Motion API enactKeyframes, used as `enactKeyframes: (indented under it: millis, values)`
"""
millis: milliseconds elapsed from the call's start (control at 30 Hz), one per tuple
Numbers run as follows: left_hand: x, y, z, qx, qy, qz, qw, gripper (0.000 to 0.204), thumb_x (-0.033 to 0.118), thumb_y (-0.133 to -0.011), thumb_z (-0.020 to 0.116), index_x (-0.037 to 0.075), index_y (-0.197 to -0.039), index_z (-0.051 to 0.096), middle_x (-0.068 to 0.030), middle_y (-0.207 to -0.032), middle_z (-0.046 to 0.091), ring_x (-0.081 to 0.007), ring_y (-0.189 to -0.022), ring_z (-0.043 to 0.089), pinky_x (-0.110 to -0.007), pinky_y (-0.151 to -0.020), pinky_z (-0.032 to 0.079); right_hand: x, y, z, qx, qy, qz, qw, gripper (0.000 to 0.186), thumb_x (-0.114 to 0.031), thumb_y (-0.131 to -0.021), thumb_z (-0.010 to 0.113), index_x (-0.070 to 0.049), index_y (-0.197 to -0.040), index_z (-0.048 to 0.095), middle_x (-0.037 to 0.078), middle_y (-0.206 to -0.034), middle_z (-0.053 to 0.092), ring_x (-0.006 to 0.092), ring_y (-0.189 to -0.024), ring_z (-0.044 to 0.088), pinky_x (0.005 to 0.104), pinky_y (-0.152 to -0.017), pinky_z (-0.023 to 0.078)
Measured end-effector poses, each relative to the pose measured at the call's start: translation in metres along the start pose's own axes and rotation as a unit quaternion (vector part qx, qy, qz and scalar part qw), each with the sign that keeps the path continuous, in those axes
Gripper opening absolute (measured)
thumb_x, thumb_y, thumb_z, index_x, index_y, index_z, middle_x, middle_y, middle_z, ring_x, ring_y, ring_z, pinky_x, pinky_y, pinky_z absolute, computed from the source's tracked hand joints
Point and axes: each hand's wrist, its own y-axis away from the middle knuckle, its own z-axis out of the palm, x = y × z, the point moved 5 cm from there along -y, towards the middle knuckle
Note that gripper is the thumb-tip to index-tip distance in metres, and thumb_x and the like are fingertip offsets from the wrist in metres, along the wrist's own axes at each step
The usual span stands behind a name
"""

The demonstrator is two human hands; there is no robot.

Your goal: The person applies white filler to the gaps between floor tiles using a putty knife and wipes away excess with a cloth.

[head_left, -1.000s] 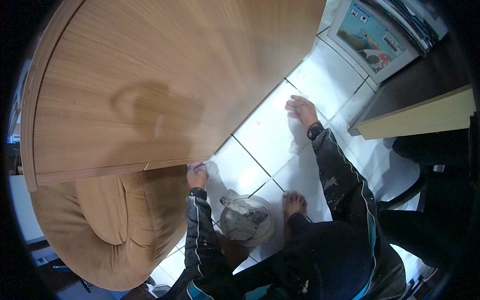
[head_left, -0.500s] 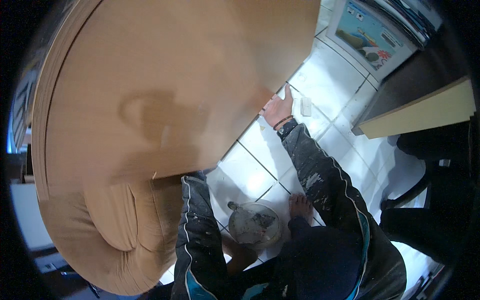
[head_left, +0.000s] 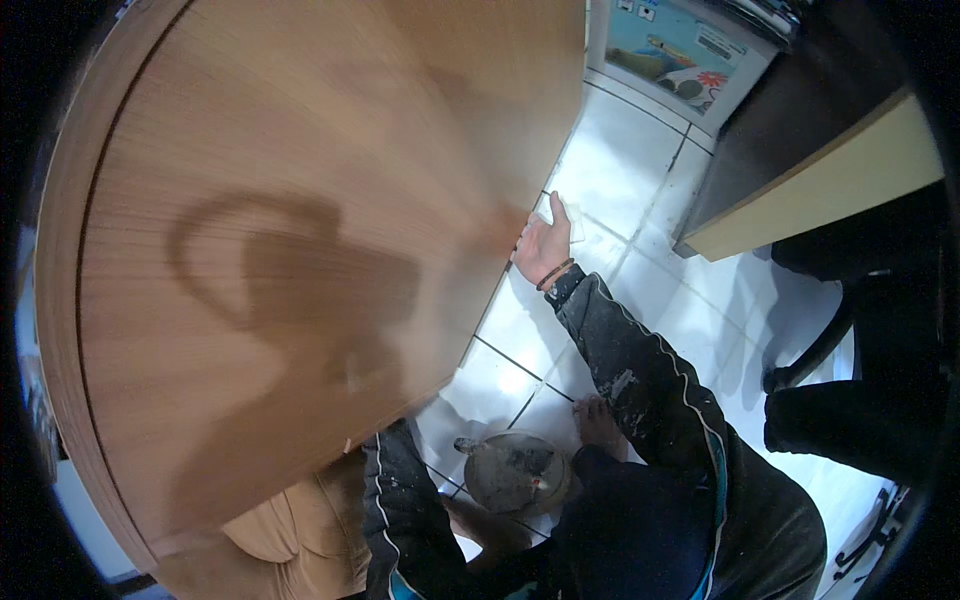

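A large wood-grained panel [head_left: 330, 130] fills the left and upper part of the head view, tilted, with a shadow across it. My right hand [head_left: 542, 246] is at its right edge, fingers curled against the edge and partly hidden, thumb stretched out. My left arm [head_left: 410, 500] reaches under the panel's near corner, and the panel hides that hand. Beyond my right thumb, a small whitish piece [head_left: 574, 220] lies on the tiles.
A brown cushioned armchair [head_left: 310, 520] is partly covered by the panel. Between my feet stands a round, stained bucket [head_left: 515, 472] on white floor tiles [head_left: 620, 150]. To the right are a dark cabinet with a pale-edged board [head_left: 830, 185] and a black chair [head_left: 850, 420]. A picture-fronted box [head_left: 680, 60] is at upper right.
The panel has swung and tilted, its near edge dropping lower over the armchair. My right hand has moved slightly left and down along with the panel's edge.
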Motion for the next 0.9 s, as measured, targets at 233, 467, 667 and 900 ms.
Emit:
enactKeyframes:
  millis: [233, 467, 667, 900]
  values:
    - [-0.024, 0.018, 0.025, -0.048, -0.039, -0.025, 0.998, 0.053, 0.05, -0.091, 0.051, 0.014, -0.13, 0.054, -0.0114, -0.129, 0.055, -0.0283, -0.119, 0.053, -0.043, -0.09, 0.05, -0.038, 0.012, -0.02, -0.075, -0.081, -0.065, 0.992, 0.082, -0.067, -0.092, 0.039, -0.002, -0.143, 0.04, 0.015, -0.143, 0.048, 0.0319, -0.133, 0.043, 0.0481, -0.113, 0.029]
    - [-0.039, 0.015, 0.025, -0.069, -0.059, -0.039, 0.995, 0.055, 0.051, -0.091, 0.05, 0.014, -0.13, 0.053, -0.0116, -0.13, 0.054, -0.0287, -0.12, 0.053, -0.043, -0.091, 0.049, -0.032, 0.026, -0.022, -0.007, -0.086, -0.037, 0.996, 0.081, -0.068, -0.091, 0.038, -0.004, -0.14, 0.044, 0.017, -0.141, 0.05, 0.0333, -0.13, 0.047, 0.0494, -0.111, 0.032]
    - [-0.052, 0.022, 0.061, -0.096, -0.072, -0.067, 0.991, 0.056, 0.052, -0.09, 0.049, 0.014, -0.131, 0.053, -0.0117, -0.13, 0.054, -0.029, -0.12, 0.052, -0.044, -0.092, 0.049, -0.052, 0.04, -0.022, -0.042, -0.083, -0.048, 0.995, 0.083, -0.068, -0.089, 0.04, 0.0, -0.137, 0.046, 0.021, -0.136, 0.053, 0.0363, -0.126, 0.05, 0.0497, -0.108, 0.035]
    - [-0.048, 0.013, 0.056, -0.091, -0.066, -0.079, 0.99, 0.057, 0.053, -0.09, 0.049, 0.014, -0.131, 0.053, -0.0119, -0.131, 0.053, -0.0294, -0.121, 0.051, -0.045, -0.093, 0.048, -0.038, 0.046, -0.028, 0.025, -0.074, -0.045, 0.996, 0.083, -0.067, -0.089, 0.042, 0.003, -0.133, 0.047, 0.022, -0.134, 0.053, 0.0363, -0.126, 0.051, 0.0516, -0.107, 0.037]
